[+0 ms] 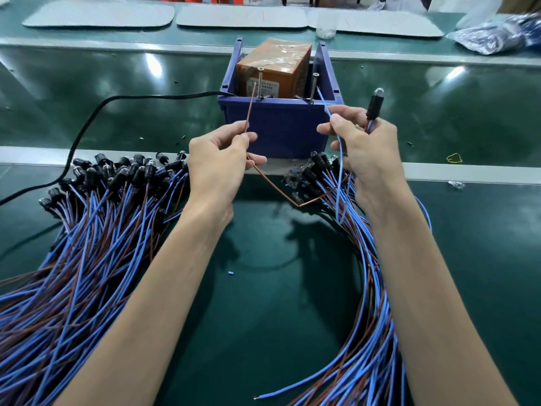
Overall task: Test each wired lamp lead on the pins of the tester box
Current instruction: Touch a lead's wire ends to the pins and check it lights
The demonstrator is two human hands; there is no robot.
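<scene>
Label point(263, 88): print on the tester box point(281, 124), too small to read.
Left hand point(216, 162): fingertips pinch the brown wire point(251, 106), its end pointing up, just beside the left pin point(260, 83).
Right hand point(369, 153): fingers pinch the blue wire point(323, 104), its end up beside the right pin point(314, 86); the lamp point(374, 104) stands upright above the knuckles.
Leads point(102, 230): heaped on both sides.

Green bench point(263, 288) bearing lamp leads point(87, 230), blue bin point(281, 124)

Place: factory assembly-line workstation.
Bench: glossy green work surface point(87, 83) crossed by pale metal rails point(468, 174).
Stock: heaps of identical blue-and-brown wired lamp leads with black holders point(87, 230).
Fixture: blue plastic bin point(278, 127) holding an orange tape-wrapped box point(272, 68).
Beyond: row of flat grey mats point(99, 14).
</scene>
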